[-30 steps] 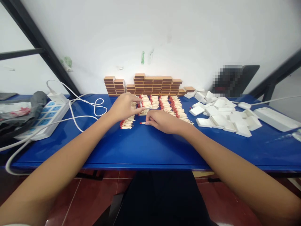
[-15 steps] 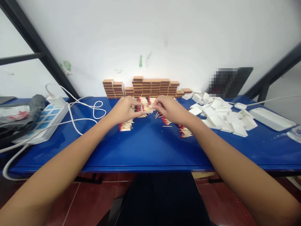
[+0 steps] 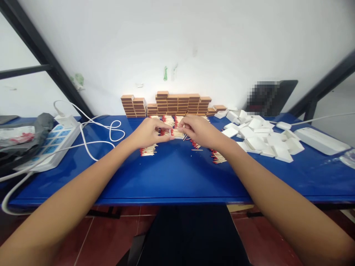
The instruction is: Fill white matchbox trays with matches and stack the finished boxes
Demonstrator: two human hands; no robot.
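My left hand (image 3: 146,132) is closed, thumb and fingers pinching a small white matchbox tray (image 3: 170,132) of which only an edge shows. Opposite it, my right hand (image 3: 197,129) has its fingertips pinched together close to that tray; what they hold, if anything, is hidden. Red-tipped matches (image 3: 177,133) lie in bundles between and behind the hands. More matches (image 3: 148,150) rest below my left hand, and another small pile (image 3: 218,156) is by my right wrist. One loose match (image 3: 197,149) lies on the blue table (image 3: 172,173).
Stacked brown matchboxes (image 3: 177,103) line the wall. A heap of white trays (image 3: 259,135) covers the table's right side, near a white oblong device (image 3: 321,139) and a dark panel (image 3: 288,96). At left are a power strip (image 3: 55,144), white cables (image 3: 91,142) and a black bag (image 3: 41,129).
My left hand and the tray have shifted slightly right and down. My right hand's fingertips have dropped a little and are now close to the tray.
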